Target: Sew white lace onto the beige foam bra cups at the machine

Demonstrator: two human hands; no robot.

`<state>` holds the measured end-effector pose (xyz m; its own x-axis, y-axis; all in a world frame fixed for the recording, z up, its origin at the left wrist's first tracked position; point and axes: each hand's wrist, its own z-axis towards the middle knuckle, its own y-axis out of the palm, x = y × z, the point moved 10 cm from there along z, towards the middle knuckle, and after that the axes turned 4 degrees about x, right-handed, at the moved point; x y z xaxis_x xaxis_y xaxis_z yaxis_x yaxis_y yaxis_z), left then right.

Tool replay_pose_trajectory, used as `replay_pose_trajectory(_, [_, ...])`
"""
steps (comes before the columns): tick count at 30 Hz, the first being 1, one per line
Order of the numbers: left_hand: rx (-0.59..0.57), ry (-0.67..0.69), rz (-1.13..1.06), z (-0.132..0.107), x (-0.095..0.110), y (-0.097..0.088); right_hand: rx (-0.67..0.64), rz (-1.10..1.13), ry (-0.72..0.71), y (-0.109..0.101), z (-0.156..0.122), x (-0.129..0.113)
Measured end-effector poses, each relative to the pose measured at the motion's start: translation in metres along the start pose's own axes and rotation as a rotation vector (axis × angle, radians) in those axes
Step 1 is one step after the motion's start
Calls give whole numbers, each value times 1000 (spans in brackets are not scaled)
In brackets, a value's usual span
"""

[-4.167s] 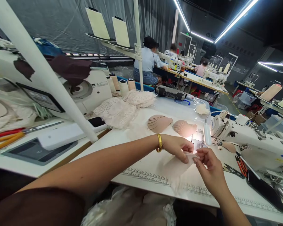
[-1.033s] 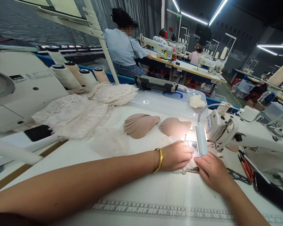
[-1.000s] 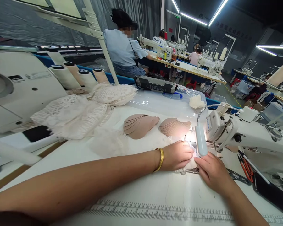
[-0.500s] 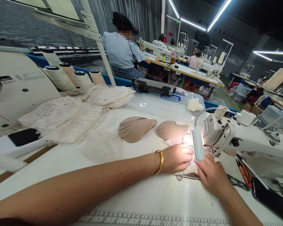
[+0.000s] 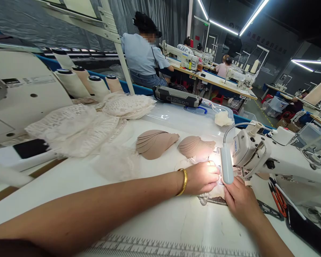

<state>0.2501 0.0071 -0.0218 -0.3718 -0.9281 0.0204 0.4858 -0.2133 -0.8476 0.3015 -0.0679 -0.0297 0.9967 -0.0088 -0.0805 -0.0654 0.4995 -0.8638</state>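
My left hand (image 5: 205, 176), with a gold bangle (image 5: 183, 182) at the wrist, rests with bent, closed fingers on a pale piece of lace fabric (image 5: 212, 195) at the sewing machine (image 5: 259, 151). Across from it, my right hand (image 5: 240, 195) has its fingers closed at the fabric's right edge, thumb toward me. A grey lamp head (image 5: 227, 165) on a bendable neck lights the spot and hides the needle area and some fingertips. Just beyond my left hand lie two fanned stacks of beige cup-shaped pieces, the left stack (image 5: 153, 144) and the right stack (image 5: 196, 147).
White lace pieces (image 5: 96, 128) are heaped at the left, near thread cones (image 5: 75, 82). A black speaker-like case (image 5: 176, 96) sits on a clear plastic box (image 5: 163, 114). Orange-handled snips (image 5: 279, 200) and a black phone-like slab (image 5: 307, 225) lie right. A ruler (image 5: 155, 246) runs along the front.
The whole view has shifted slightly, with background things now a little further right. Both hands keep almost the same place and grip at the machine.
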Motion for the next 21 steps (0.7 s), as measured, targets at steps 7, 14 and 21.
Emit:
replay_pose_trajectory(7, [26, -9, -4, 1, -1, 0, -1, -22, -13, -3, 0, -3])
replay_pose_trajectory(14, [29, 4, -22, -1, 0, -1, -31, -29, -1, -2, -1, -2])
replay_pose_trajectory(21, [-4, -30, -1, 1, -9, 2, -38, -25, 41, 4, -2, 5])
